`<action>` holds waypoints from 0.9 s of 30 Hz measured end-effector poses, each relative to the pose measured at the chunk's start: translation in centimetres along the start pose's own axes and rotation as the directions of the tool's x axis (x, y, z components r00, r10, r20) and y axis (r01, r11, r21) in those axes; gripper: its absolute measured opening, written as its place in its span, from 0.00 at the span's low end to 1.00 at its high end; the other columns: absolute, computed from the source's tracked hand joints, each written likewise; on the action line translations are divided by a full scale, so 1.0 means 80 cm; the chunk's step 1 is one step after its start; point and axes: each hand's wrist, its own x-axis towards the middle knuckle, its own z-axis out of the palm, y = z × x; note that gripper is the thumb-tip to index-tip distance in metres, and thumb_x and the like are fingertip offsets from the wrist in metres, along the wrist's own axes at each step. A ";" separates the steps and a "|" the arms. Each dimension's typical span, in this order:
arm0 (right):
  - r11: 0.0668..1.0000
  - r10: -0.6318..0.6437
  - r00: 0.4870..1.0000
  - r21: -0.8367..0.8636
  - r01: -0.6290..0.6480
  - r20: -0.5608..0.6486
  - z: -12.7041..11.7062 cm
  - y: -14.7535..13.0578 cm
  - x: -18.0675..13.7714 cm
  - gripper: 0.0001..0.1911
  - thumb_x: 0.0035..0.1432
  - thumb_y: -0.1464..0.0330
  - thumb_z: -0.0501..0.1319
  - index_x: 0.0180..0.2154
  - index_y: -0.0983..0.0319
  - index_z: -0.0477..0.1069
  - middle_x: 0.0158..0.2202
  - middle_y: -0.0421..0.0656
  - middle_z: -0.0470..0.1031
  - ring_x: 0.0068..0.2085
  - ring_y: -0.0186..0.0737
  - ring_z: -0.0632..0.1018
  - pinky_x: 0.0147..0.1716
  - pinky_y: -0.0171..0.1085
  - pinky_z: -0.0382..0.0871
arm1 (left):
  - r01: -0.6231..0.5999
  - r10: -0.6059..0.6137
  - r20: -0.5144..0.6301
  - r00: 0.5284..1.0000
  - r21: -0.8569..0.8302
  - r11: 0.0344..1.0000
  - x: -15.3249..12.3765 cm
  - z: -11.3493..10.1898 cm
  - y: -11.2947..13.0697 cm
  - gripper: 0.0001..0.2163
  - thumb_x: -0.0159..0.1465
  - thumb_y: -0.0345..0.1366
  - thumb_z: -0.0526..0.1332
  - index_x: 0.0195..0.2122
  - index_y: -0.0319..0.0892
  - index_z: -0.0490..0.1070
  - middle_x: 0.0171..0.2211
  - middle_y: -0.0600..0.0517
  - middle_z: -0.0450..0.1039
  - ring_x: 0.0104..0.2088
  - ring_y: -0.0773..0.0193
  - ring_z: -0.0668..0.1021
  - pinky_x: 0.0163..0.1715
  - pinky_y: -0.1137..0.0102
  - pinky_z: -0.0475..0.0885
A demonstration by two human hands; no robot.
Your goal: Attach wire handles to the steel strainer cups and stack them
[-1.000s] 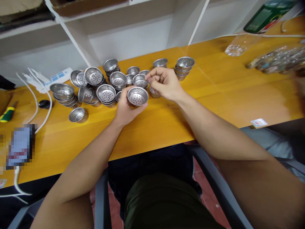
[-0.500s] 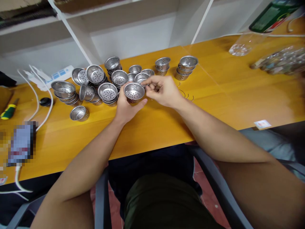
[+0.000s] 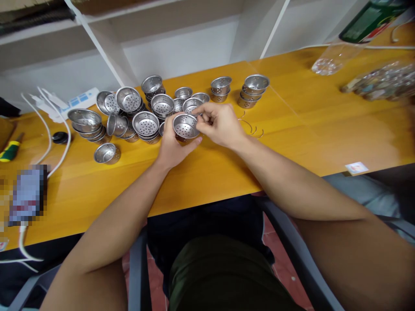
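Centrally, a perforated metal cup [image 3: 185, 125] sits upright just above the tabletop [image 3: 292, 129], at the near edge of a group of like cups, with its open mouth facing up and its holed floor visible. The left hand [image 3: 170, 147] carries it: the thumb lies against the left wall and the remaining fingers [image 3: 194, 141] curl under the base, closed around the body. The right hand [image 3: 222, 125] meets the cup at its far right rim, where the thumb and forefinger are pressed together in a pinch; whether a small part sits between them cannot be determined. Directly behind and to the left of the held cup is a cluster of cups [image 3: 145, 123], some nested in stacks and some tipped on their sides. One single cup [image 3: 106, 153] lies apart at the front left. Two short stacks [image 3: 220, 86] [image 3: 254, 86] stand farther back on the right, well apart from the cluster. Thin wire hooks [image 3: 251, 125] lie flat on the wood just beside the right hand. White cables [image 3: 48, 138], a screwdriver [image 3: 9, 151] and a power strip [image 3: 79, 101] occupy the left end. A clear plastic bottle [image 3: 337, 52] lies on its side at the far right.
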 end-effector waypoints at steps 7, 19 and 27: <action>0.999 0.004 1.000 0.038 -0.004 0.002 0.009 -0.016 -0.008 0.13 0.70 0.68 0.74 0.54 0.54 0.85 0.29 0.37 0.72 0.32 0.47 0.74 0.40 0.48 0.79 | -0.038 0.036 0.043 0.998 0.056 0.998 0.000 -0.002 0.007 0.50 0.64 0.67 0.88 0.78 0.52 0.69 0.71 0.42 0.77 0.74 0.38 0.82 0.81 0.40 0.75; 0.986 0.014 0.999 0.167 -0.021 0.042 0.001 -0.020 -0.001 0.03 0.69 0.68 0.74 0.44 0.56 0.85 0.27 0.37 0.71 0.30 0.40 0.71 0.33 0.42 0.70 | 0.018 -0.016 0.053 0.998 -0.036 0.999 -0.001 0.005 0.017 0.41 0.73 0.72 0.79 0.74 0.52 0.74 0.65 0.43 0.81 0.64 0.46 0.87 0.68 0.49 0.87; 0.870 -0.124 0.853 0.469 -0.153 0.508 -0.065 -0.025 0.012 0.26 0.70 0.48 0.88 0.46 0.61 0.85 0.33 0.39 0.83 0.28 0.34 0.79 0.29 0.35 0.74 | 0.085 -0.062 0.126 0.990 -0.188 0.978 -0.005 0.008 0.010 0.36 0.78 0.68 0.77 0.76 0.54 0.71 0.64 0.45 0.83 0.58 0.50 0.91 0.62 0.53 0.90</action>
